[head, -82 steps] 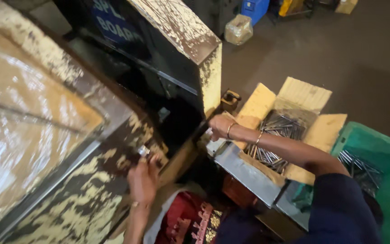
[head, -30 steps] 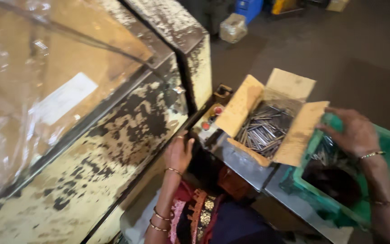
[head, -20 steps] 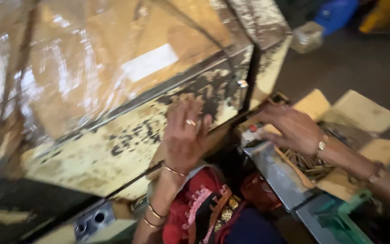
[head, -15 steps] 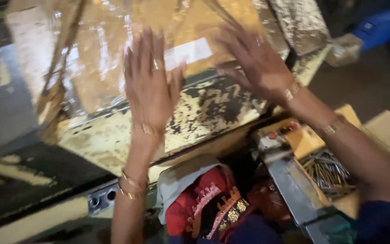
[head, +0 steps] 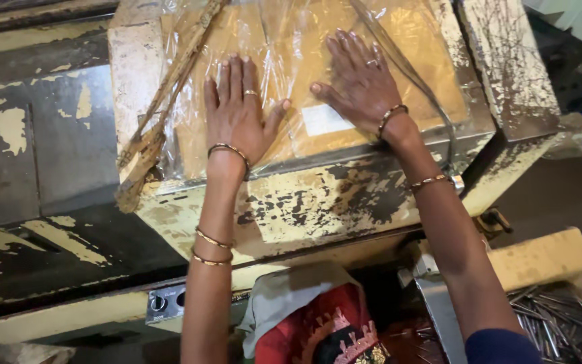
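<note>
Your left hand [head: 237, 121] open, flat on plastic sheet [head: 291, 67] | your right hand [head: 358, 81] open, flat just beside | worn machine top [head: 318, 202] beneath

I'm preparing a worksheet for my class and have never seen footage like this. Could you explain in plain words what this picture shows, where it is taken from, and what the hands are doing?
The picture comes from a camera worn on a person's head, looking down at their own two bare hands. The left hand and the right hand both lie flat, fingers spread, on a clear plastic sheet that covers the brownish top of a big old machine housing with badly chipped cream paint. Neither hand grips anything; they only press on the sheet. A white label shows under the plastic between the hands. Both wrists wear bangles. At the lower right, a cardboard box holds a pile of thin metal rods. Below the arms lies red patterned cloth.
</note>
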